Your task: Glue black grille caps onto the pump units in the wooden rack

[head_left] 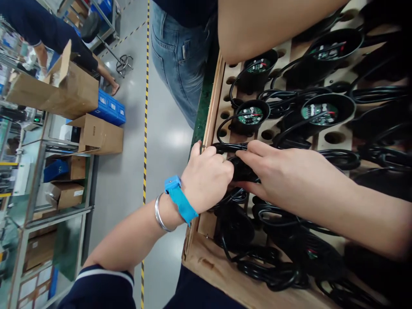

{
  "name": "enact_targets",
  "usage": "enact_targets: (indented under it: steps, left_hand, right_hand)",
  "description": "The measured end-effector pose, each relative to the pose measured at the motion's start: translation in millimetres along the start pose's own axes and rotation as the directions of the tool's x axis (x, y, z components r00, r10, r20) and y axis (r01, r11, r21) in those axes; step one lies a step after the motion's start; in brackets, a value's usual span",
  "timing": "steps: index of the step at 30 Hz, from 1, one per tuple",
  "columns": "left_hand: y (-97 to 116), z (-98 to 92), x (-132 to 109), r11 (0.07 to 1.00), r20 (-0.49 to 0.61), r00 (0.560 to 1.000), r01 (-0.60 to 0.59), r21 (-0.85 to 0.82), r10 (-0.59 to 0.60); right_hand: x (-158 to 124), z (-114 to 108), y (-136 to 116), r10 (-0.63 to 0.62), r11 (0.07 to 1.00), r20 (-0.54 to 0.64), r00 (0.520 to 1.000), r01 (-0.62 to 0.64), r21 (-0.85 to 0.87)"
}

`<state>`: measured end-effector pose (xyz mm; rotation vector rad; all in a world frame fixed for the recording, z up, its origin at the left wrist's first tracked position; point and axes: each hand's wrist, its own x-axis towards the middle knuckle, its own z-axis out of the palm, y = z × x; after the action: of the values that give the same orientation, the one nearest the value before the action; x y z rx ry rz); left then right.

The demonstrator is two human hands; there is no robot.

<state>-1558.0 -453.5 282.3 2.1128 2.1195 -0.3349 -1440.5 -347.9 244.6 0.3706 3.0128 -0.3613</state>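
Observation:
My left hand (207, 176), with a blue wrist strap and a silver bangle, is curled shut on a black cable bundle (240, 171) at the left side of a wooden tray (206, 257). My right hand (283, 176) reaches in from the right, and its fingers pinch the same black bundle. The tray has round holes. In them sit several black round housings with green circuit boards (250, 115) and coiled black cables.
Another person in jeans (180, 56) stands at the tray's far edge, their forearm (267, 21) stretched over it. A yellow-black floor line (145, 128) runs along the aisle. Cardboard boxes (64, 86), blue bins and metal shelves stand to the left.

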Motion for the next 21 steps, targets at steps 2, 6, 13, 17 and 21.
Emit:
enact_targets:
  steps: [2,6,13,17,21]
  left_hand:
    - [2.7,0.3,-1.6,1.000,-0.041,0.999,0.014,0.010,-0.014]
    - [17.1,1.7,-14.5,0.990,-0.256,0.960,0.132,0.057,-0.113]
    - [44.5,11.0,-32.3,0.951,-0.400,0.863,0.268,-0.154,-0.308]
    - [57.6,23.5,-27.8,0.943,-0.532,0.780,0.244,-0.226,-0.329]
    - [72.6,48.8,-26.0,0.948,-0.602,0.734,0.212,-0.238,-0.315]
  right_hand:
    - [-0.6,2.4,0.0,0.008,1.000,-0.015,1.000,-0.008,0.001]
    - [-5.5,11.7,2.6,-0.052,0.998,-0.232,0.971,0.045,-0.039]
    - [-8.0,17.9,4.1,-0.156,0.987,-0.463,0.873,0.115,-0.116]
    - [-7.3,18.9,2.6,-0.192,0.978,-0.450,0.872,0.133,-0.160]
    - [-8.5,16.9,2.2,-0.208,0.975,-0.480,0.852,0.140,-0.175]
